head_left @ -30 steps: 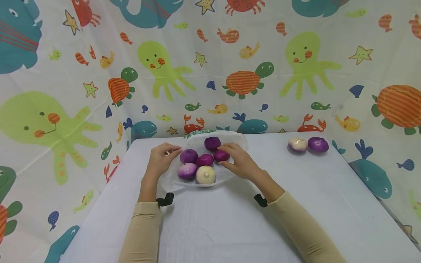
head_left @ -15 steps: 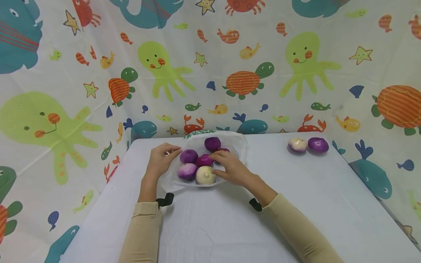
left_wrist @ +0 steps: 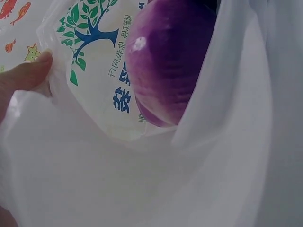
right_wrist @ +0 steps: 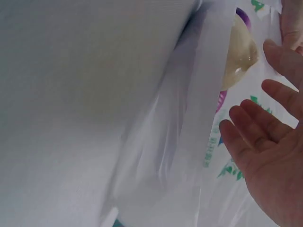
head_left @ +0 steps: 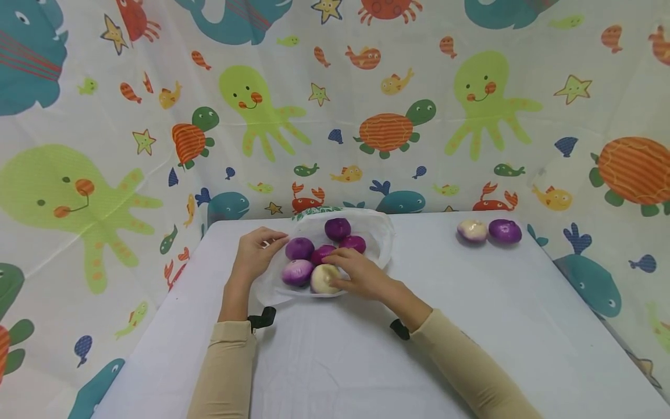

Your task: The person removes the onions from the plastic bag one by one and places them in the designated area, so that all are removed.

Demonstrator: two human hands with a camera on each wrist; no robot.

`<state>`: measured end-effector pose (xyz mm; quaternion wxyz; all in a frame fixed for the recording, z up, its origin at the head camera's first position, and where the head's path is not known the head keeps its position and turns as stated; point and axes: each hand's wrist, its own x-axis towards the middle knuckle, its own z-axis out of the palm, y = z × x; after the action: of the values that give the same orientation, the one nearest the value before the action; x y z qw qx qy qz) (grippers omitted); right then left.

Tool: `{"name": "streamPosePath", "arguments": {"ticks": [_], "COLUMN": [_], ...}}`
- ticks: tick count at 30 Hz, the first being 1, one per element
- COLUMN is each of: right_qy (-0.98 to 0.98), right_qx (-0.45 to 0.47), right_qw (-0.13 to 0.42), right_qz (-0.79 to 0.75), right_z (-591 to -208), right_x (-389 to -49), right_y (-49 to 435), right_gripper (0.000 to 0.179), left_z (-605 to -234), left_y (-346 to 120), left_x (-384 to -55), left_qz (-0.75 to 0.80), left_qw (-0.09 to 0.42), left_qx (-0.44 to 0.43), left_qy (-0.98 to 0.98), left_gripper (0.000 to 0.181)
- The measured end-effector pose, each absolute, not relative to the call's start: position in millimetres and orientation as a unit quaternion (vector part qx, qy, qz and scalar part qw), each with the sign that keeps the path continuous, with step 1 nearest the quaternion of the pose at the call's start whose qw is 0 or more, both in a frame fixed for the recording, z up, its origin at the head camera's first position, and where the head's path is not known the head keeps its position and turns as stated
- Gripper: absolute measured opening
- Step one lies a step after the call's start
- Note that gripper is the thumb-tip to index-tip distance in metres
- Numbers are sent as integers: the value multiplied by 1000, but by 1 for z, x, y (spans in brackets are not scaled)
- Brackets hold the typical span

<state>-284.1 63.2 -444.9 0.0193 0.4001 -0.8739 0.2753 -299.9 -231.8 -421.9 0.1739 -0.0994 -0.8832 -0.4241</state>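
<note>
A white plastic bag (head_left: pixel 384 241) lies spread wide at the far side of the table, with green print at its back edge. Inside it rest several purple onions (head_left: pixel 297 272) and one pale onion (head_left: pixel 321 280). My left hand (head_left: pixel 253 254) pinches the bag's left edge; in the left wrist view the finger and thumb hold the film beside a large purple onion (left_wrist: pixel 165 61). Over the bag's right front, my right hand (head_left: pixel 363 276) reaches in with spread, slightly bent fingers around the pale onion's right side. The right wrist view shows a gap between those fingers and the pale onion (right_wrist: pixel 240 54).
Two more onions stand apart at the table's back right: a pale one (head_left: pixel 473 231) and a purple one (head_left: pixel 505 231). Behind the white table (head_left: pixel 335 361) hangs a curtain (head_left: pixel 335 87) printed with sea animals.
My right hand has moved left and toward me, from the right-hand purple onion to the pale onion, uncovering the purple one. My left hand stays at the bag's edge.
</note>
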Motion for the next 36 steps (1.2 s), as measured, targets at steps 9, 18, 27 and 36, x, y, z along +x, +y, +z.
{"name": "streamPosePath", "arguments": {"ticks": [9, 18, 27, 36], "right_qy": [-883, -879, -881, -883], "right_qx": [403, 400, 401, 401], "right_qw": [-9, -18, -14, -13], "right_qz": [242, 260, 253, 244], "right_z": [-438, -444, -450, -452], "right_x": [-291, -296, -294, -292], "right_y": [48, 43, 45, 44], "right_gripper": [52, 51, 48, 46], "left_z": [-422, -422, -420, -420], "left_y": [-232, -231, -232, -234], "left_x": [-300, -300, -299, -300], "left_qz": [-425, -420, -426, -425], "left_qw": [174, 187, 176, 185], "left_qx": [-101, -113, -99, -107], "left_qy": [-882, -881, -882, -880], "left_gripper": [18, 18, 18, 16]}}
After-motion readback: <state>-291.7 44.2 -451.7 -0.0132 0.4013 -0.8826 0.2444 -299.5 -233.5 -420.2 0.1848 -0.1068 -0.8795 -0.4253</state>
